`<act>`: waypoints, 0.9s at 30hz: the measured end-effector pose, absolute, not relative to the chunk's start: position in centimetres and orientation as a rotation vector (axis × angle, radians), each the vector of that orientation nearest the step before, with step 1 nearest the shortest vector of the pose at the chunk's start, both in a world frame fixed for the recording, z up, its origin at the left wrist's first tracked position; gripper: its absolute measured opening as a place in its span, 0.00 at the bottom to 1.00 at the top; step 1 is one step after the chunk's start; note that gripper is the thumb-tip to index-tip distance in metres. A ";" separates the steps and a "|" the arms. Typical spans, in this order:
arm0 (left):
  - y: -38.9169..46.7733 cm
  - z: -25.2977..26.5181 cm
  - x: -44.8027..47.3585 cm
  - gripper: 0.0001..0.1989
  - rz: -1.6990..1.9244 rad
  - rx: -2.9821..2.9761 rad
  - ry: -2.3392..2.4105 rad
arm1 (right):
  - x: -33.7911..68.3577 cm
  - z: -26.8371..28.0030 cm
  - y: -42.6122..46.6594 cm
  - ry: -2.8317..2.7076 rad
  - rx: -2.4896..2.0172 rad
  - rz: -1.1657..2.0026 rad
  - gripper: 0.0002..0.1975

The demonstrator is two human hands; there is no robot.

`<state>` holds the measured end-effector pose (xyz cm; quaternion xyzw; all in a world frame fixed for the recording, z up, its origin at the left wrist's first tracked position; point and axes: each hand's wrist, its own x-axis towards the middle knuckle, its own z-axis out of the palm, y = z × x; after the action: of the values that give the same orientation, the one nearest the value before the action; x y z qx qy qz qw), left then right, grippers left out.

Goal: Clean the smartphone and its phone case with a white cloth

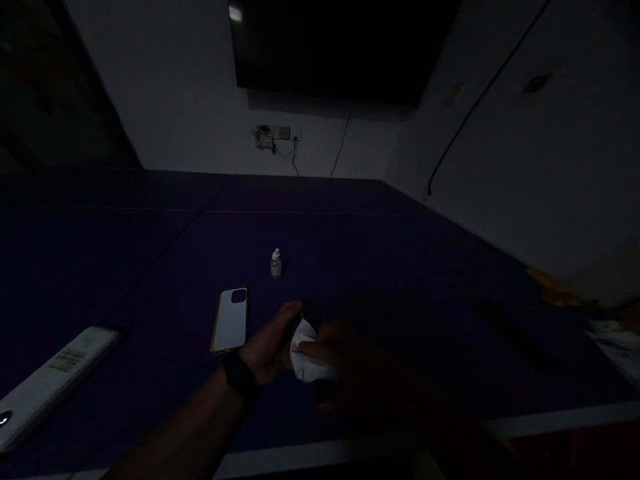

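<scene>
The picture is very dark. My left hand (270, 347), with a dark band on its wrist, is curled round something dark that I cannot make out. A white cloth or tissue (309, 357) is pinched in the fingers of my right hand (345, 350) and pressed against what my left hand holds. Most of my right hand lies in shadow. Just left of my hands is a phone case (230, 320) with a camera cutout, lying flat. Beyond them a small dropper bottle (276, 267) with a white cap stands upright on the dark blue table (320, 240).
A long white device (57, 380) lies at the left edge. On the right are a dark flat object (517, 337), a yellow item (555, 290) and a whitish bundle (613, 340). Wall sockets (280, 133) with cables and a large screen (335, 50) are at the back.
</scene>
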<state>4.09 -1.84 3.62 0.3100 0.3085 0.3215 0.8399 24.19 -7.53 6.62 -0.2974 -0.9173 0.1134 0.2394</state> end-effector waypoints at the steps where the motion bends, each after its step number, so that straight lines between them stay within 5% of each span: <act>1: -1.8 3.7 4.0 0.21 0.681 0.638 0.657 | 24.1 7.2 -7.3 -2.532 -0.816 0.298 0.48; 10: -1.7 4.4 4.0 0.24 0.598 0.528 0.645 | 24.0 8.7 -5.9 -2.519 -0.811 0.309 0.39; 19: -1.9 3.6 3.1 0.47 0.411 0.799 0.675 | 23.4 10.7 -2.2 -2.055 -0.869 0.545 0.34; 27: -2.0 3.9 2.4 0.42 0.980 1.771 0.827 | 23.1 9.8 -1.3 -1.904 -0.988 0.677 0.26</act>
<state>2.38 -2.01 3.93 0.7194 0.3361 0.3980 0.4595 23.14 -1.29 9.82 -0.3962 -0.7637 0.2716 0.4313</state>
